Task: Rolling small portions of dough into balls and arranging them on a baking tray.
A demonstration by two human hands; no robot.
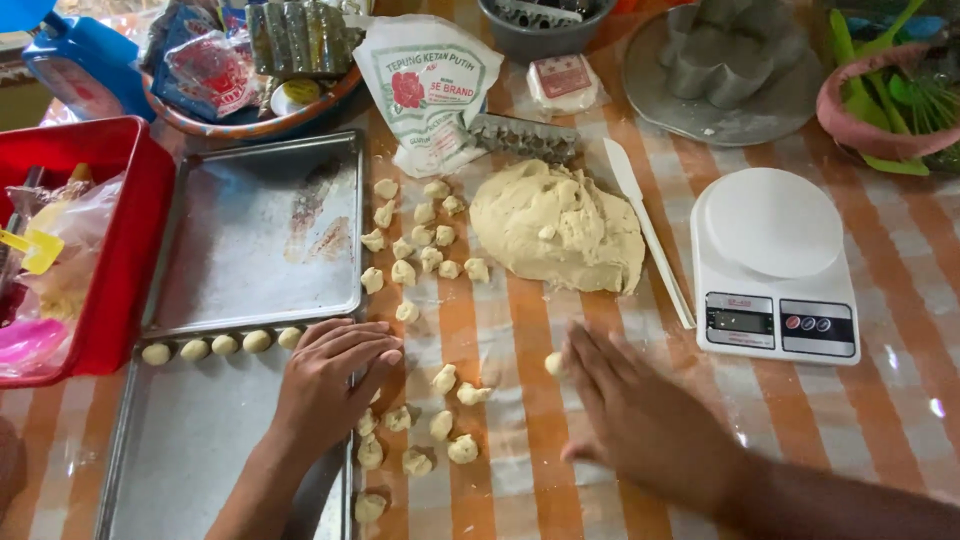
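Between our flat, open hands, left (pixel 335 385) on the baking tray (pixel 200 440), right (pixel 640 420) touching a dough piece (pixel 553 363), raw dough lumps (pixel 440 425) crowd the table (pixel 900 420).

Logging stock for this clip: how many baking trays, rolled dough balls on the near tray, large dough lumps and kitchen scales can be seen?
Baking trays: 2
Rolled dough balls on the near tray: 5 visible
Large dough lump: 1
Kitchen scale: 1
Total: 9
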